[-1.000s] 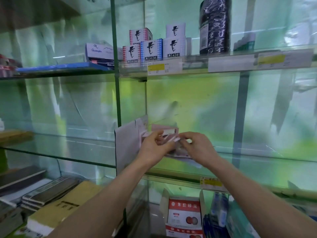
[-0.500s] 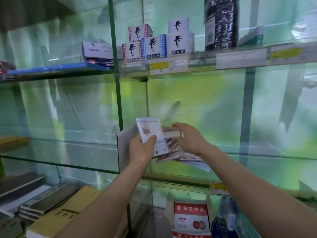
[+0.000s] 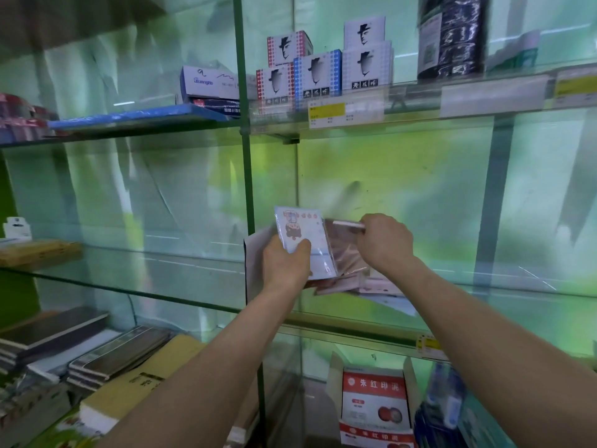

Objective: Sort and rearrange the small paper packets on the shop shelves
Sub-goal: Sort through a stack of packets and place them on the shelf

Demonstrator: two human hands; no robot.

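Cannot read the print on the white packet (image 3: 302,232): blurred, lower left corner hidden under the left hand (image 3: 286,266). Cannot see the fingertips of the right hand (image 3: 384,244), which pinches the smeared brownish packet (image 3: 342,253). Cannot count the lying packets (image 3: 381,287) at the left end of the glass shelf (image 3: 484,286), partly under the right wrist. Cannot read the price label (image 3: 329,111). Cut off at the top edge: black roll (image 3: 452,37); at the bottom edge: red box (image 3: 374,405).

Soft greenish light, glassy glare (edges blurred, slightly warped).
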